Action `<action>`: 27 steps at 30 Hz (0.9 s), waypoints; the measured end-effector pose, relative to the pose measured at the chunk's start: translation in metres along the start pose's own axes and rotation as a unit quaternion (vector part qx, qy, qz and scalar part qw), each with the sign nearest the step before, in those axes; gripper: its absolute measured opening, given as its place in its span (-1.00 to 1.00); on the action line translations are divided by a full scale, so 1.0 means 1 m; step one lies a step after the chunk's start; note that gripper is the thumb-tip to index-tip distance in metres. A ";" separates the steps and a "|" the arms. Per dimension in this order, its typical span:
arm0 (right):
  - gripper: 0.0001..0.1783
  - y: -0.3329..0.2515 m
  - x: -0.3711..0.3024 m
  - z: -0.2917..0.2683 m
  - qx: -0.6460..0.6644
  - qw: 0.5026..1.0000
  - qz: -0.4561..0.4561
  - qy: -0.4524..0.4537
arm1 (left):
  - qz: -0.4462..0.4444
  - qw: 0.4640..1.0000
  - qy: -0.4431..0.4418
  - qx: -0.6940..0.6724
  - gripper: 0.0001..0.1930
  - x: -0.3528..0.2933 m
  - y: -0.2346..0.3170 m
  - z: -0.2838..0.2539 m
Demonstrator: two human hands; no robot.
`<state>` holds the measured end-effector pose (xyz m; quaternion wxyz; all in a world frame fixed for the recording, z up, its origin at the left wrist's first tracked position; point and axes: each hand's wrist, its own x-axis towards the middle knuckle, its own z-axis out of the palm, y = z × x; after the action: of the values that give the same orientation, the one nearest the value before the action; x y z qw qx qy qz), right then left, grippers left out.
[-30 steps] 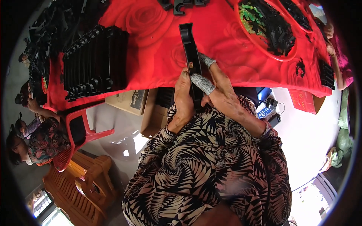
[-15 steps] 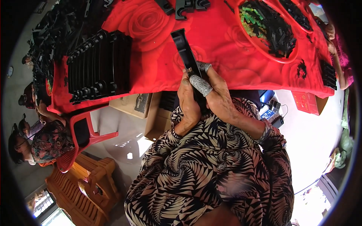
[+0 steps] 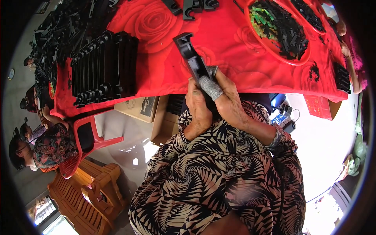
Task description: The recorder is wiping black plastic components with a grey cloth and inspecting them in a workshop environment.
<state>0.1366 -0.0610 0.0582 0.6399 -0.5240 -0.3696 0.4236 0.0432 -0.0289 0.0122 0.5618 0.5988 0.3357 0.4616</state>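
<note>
A long black plastic part (image 3: 192, 57) is tilted up between my hands over the near edge of the red table. My left hand (image 3: 199, 106) is closed around its lower end. My right hand (image 3: 227, 96), with grey cloth sleeves on its thumb and a finger, grips the same part from the other side, thumb pressed on its face. The part's lower end is hidden behind my hands. Left of them on the table lies a neat row of similar long black parts (image 3: 103, 70).
Loose black parts (image 3: 58, 43) are heaped at the far left. A red basket (image 3: 299, 62) of small black and green pieces stands at the right, and more black pieces (image 3: 192, 8) lie at the back. Cardboard boxes (image 3: 135, 109) sit under the table. People (image 3: 51, 145) sit at the left by a red chair (image 3: 88, 137).
The upper end of the black part has swung slightly left and toward me, and its face has turned. Both hands keep hold of it, nearly in place.
</note>
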 end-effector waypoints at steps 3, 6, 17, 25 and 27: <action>-0.86 0.004 -0.001 -0.001 -0.020 1.000 -0.021 0.009 | 0.017 0.998 -0.040 0.036 -0.32 -0.001 0.002 -0.006; -0.86 0.003 0.001 0.001 -0.066 0.996 -0.060 0.005 | 0.041 0.998 -0.031 0.023 -0.29 0.000 0.002 -0.006; -0.81 -0.009 0.008 -0.031 -0.166 0.976 -0.119 0.071 | 0.128 0.991 -0.019 -0.046 -0.59 0.025 0.012 -0.004; -0.63 0.032 -0.005 -0.024 -0.106 0.990 -0.039 -0.079 | -0.007 0.972 -0.063 -0.225 -0.64 0.074 0.062 -0.004; -0.62 0.030 -0.005 -0.022 -0.092 0.993 0.011 -0.068 | -0.013 0.969 -0.062 -0.240 -0.66 0.073 0.055 -0.006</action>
<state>0.1502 -0.0703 0.0247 0.5578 -0.5544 -0.4441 0.4294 0.0569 0.0322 0.0790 0.7144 0.4696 0.1877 0.4836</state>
